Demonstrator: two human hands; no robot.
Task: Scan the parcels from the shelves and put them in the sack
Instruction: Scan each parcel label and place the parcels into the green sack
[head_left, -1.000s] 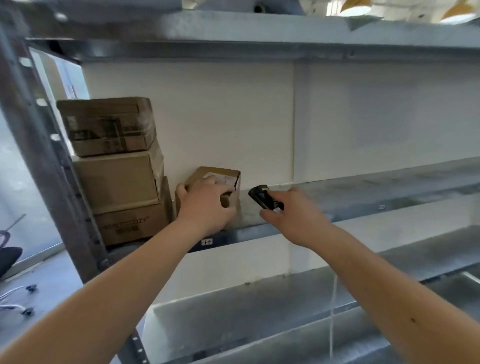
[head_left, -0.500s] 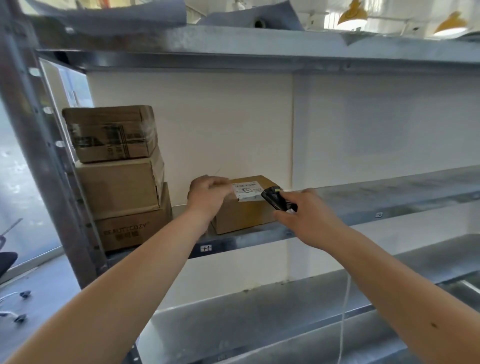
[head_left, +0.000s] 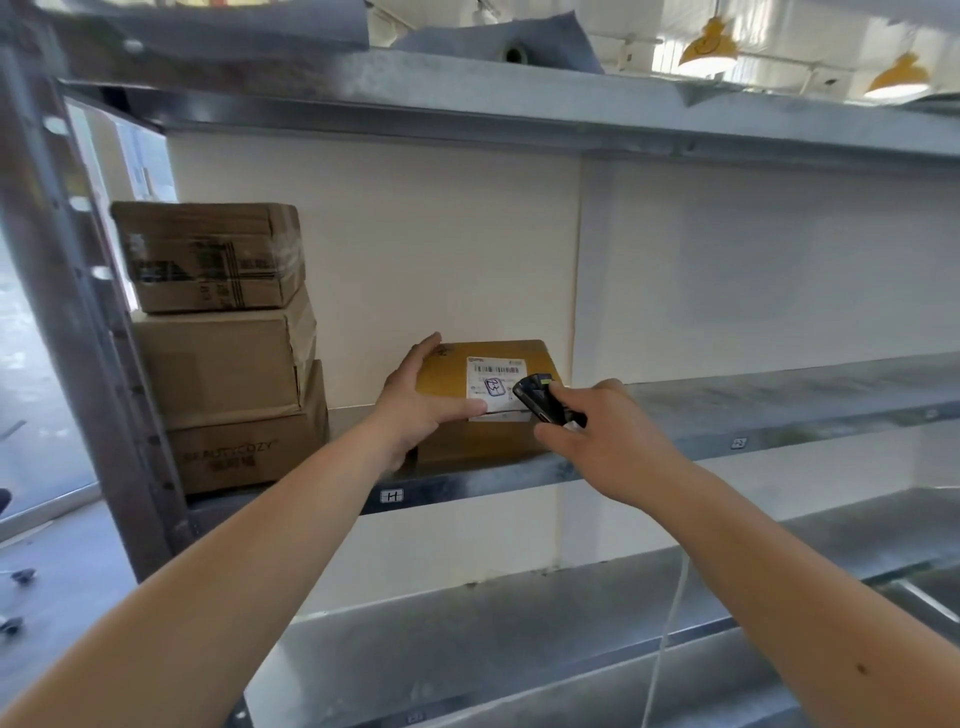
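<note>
While the left hand (head_left: 415, 410) grips the small parcel (head_left: 483, 400) on the shelf (head_left: 779, 410) and the right hand (head_left: 597, 436) holds the scanner (head_left: 537, 400) at its label (head_left: 493, 382), three stacked boxes (head_left: 223, 353) at 9 o'clock wait unscanned; sack unseen, nothing visibly bagged.

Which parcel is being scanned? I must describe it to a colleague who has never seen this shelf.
On the metal shelf at chest height, three cardboard boxes are stacked at the left end. Just right of that stack a low brown parcel stands alone, held by the left hand. Its white barcode label faces up, under the black scanner.
</note>
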